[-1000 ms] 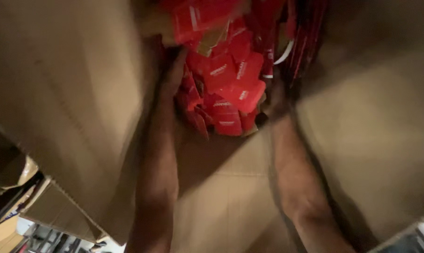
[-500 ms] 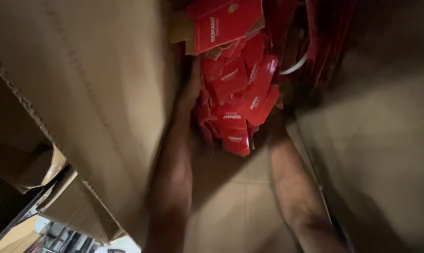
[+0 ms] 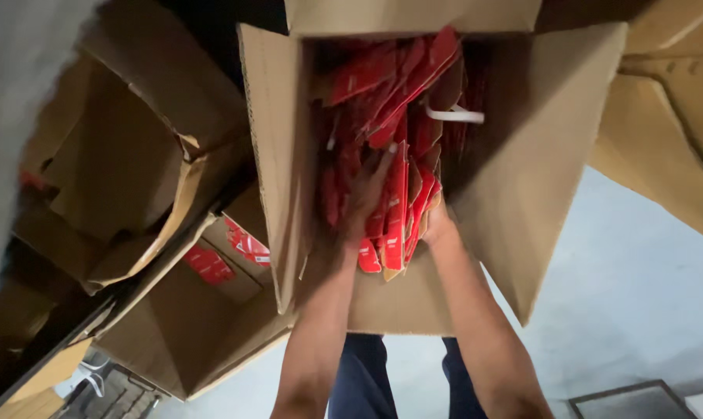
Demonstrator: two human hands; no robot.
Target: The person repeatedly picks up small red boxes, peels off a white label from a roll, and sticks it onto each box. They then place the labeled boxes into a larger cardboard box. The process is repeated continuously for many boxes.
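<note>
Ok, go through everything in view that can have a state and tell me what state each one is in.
Big cardboard box: flaps open, full of red flat cartons.
Bundle of red cartons: gripped between both hands.
Left hand: flat on bundle.
Right hand: closed on bundle's side.
Smaller box: open.

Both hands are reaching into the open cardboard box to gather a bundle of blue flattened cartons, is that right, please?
Not quite: the head view shows the flattened cartons are red, not blue. The left hand and right hand do reach into the open cardboard box around that bundle.
</note>
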